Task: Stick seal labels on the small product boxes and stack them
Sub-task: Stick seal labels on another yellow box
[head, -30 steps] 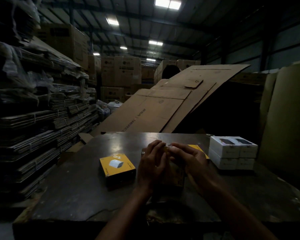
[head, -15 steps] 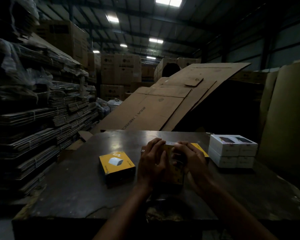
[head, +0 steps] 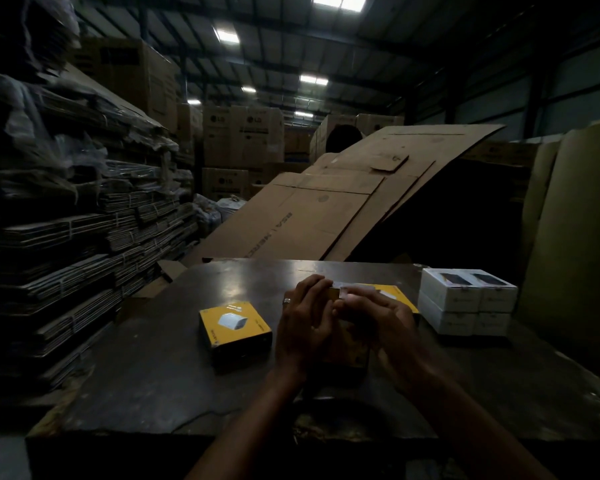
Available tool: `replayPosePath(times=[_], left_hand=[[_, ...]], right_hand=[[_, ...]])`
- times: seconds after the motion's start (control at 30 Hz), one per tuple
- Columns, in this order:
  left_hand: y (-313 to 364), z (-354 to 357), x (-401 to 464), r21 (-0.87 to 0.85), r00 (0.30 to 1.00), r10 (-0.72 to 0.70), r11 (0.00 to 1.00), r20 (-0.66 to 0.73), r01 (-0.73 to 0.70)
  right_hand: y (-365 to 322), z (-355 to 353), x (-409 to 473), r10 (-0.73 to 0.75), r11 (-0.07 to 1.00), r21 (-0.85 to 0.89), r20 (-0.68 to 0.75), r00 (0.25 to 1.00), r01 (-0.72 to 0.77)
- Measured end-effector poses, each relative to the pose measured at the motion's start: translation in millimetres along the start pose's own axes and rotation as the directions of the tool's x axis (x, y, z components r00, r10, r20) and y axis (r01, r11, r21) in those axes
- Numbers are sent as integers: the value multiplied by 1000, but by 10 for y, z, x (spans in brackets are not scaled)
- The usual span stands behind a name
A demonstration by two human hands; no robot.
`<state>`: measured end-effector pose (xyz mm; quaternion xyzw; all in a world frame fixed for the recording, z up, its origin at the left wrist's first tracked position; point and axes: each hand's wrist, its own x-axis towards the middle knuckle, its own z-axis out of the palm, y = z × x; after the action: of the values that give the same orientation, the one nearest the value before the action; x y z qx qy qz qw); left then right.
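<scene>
Two hands meet at the middle of our table, both curled round one yellow box standing on edge between them. Our left hand, with a ring on one finger, grips the box's left side; our right hand holds the right side, its fingertips pressing a pale seal label at the top edge. Behind our right hand we see part of another yellow box lying flat. To the left, well apart from our hands, a closed yellow box lies flat with its printed face up. On the right sits a stack of white boxes, two layers high, closed, small labels on their near faces. We cannot see inside any box. Flattened cardboard sheets lean beyond the table
</scene>
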<state>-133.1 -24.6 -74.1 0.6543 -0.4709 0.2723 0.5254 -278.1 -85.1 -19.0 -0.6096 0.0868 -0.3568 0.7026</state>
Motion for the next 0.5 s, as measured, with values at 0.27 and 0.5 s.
replayPosePath(times=[0.27, 0.5], left_hand=[[50, -16, 1, -34, 1000, -24, 999, -2, 24], [47, -29, 1, -49, 999, -34, 998, 5, 34]], right_hand=[[-11, -16, -25, -60, 997, -56, 29, 998, 61], [25, -85, 116, -214, 913, -370, -72, 974, 173]])
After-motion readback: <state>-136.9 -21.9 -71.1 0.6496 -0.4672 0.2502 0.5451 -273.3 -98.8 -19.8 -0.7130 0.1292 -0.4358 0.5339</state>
